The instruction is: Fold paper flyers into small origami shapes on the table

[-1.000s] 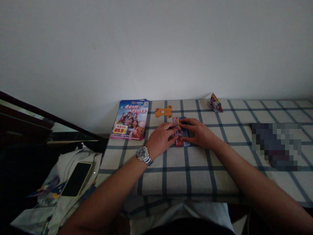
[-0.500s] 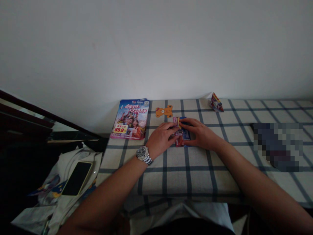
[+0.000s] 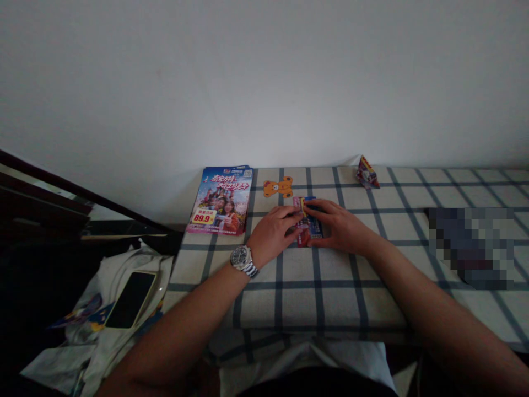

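Leaflet (image 3: pixel 306 226) lay on the table (image 3: pixel 330 298), near its far side, just in front of an orange bear cutout (image 3: pixel 278 187) and between the two hands. The left hand (image 3: pixel 273 231) rested with fingers stretched loosely, tips pressing the leaflet's left edge, gripping nothing. The right hand (image 3: pixel 336 226) curved over the right edge; whether it pinched the paper or only pressed it could not be told. Compared with a second earlier, less of the blue right-hand part showed beside the right hand, so the sheet looked narrower, as if that side had been drawn or folded inward. A flyer stack (image 3: pixel 221 201) sat to the left, a small folded paper (image 3: pixel 366 172) by the wall.
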Demonstrator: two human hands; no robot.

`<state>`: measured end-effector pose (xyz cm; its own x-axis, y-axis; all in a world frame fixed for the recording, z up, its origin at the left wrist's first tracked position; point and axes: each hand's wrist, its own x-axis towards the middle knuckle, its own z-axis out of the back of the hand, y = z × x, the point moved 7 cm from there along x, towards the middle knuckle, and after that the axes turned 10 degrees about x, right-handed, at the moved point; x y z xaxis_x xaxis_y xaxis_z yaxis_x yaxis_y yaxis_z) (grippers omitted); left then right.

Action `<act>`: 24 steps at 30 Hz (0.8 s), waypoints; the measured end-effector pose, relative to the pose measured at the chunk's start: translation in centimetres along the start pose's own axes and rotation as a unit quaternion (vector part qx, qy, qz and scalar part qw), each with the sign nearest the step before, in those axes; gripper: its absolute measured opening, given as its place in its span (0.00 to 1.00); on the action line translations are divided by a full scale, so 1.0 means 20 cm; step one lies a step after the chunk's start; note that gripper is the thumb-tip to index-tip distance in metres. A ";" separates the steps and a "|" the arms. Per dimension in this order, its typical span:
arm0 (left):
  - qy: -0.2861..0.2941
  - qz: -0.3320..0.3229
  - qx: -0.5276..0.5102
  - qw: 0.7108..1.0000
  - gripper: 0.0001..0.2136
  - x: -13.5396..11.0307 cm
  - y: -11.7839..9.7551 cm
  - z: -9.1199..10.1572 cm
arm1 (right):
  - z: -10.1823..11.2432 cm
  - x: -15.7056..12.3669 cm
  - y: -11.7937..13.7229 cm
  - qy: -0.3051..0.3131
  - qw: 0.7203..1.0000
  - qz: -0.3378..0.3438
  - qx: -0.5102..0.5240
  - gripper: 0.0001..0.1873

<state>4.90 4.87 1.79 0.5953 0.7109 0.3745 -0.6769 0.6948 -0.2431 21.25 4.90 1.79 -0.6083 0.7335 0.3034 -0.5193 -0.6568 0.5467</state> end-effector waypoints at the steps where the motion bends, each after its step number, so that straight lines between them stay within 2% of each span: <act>1: -0.001 -0.001 0.000 1.000 0.15 0.00 0.00 0.00 | 0.00 0.00 0.00 0.000 1.000 -0.001 0.000 0.43; 20: -0.008 0.004 -0.012 1.000 0.14 0.00 0.00 0.01 | 0.00 -0.02 0.00 0.019 1.000 0.001 -0.016 0.50; 22: -0.006 0.005 -0.012 1.000 0.14 0.00 0.00 0.01 | 0.00 -0.01 0.01 0.016 1.000 0.005 -0.021 0.46; 24: -0.004 0.005 -0.010 1.000 0.14 0.00 0.00 0.01 | 0.01 0.00 0.01 0.003 1.000 0.004 -0.021 0.36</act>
<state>4.89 4.86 2.07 0.5852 0.7169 0.3789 -0.6739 0.6899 -0.2644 21.31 4.85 1.97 -0.6163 0.7274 0.3018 -0.5398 -0.6692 0.5107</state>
